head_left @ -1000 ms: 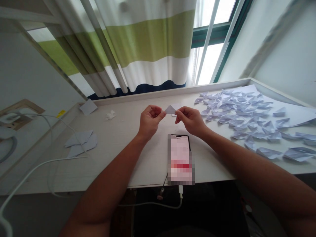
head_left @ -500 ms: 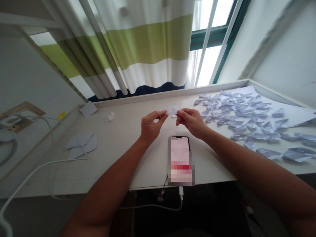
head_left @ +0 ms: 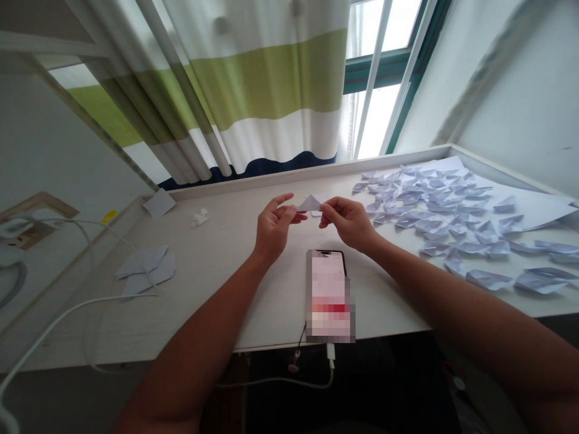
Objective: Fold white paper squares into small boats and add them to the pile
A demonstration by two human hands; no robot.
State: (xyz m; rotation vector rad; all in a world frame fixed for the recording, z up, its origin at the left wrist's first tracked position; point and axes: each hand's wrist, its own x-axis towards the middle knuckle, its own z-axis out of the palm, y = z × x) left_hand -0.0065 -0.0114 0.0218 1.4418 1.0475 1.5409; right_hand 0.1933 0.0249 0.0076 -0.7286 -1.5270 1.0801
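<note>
A small folded paper [head_left: 309, 203], triangular with its point upward, is held above the white desk between my two hands. My left hand [head_left: 274, 229] pinches its left corner between thumb and fingers, with the index finger lifted away. On the other side my right hand [head_left: 347, 222] grips the right corner between thumb and bent fingers. Just below the folded paper a little white piece [head_left: 316, 213] shows on the desk, partly hidden. Nearer to me lies a phone [head_left: 330, 295], its screen blurred out.
Many folded paper boats [head_left: 446, 211] spread over the desk's right side, beside a large white sheet [head_left: 534, 205]. Paper pieces [head_left: 147, 268] and a square sheet [head_left: 160, 204] lie at left, near a crumpled tissue [head_left: 199, 217]. A white cable [head_left: 81, 304] crosses the left edge.
The paper between my hands now shows a triangle with its point up, where before it looked like a flat strip. My left index finger has lifted off it.
</note>
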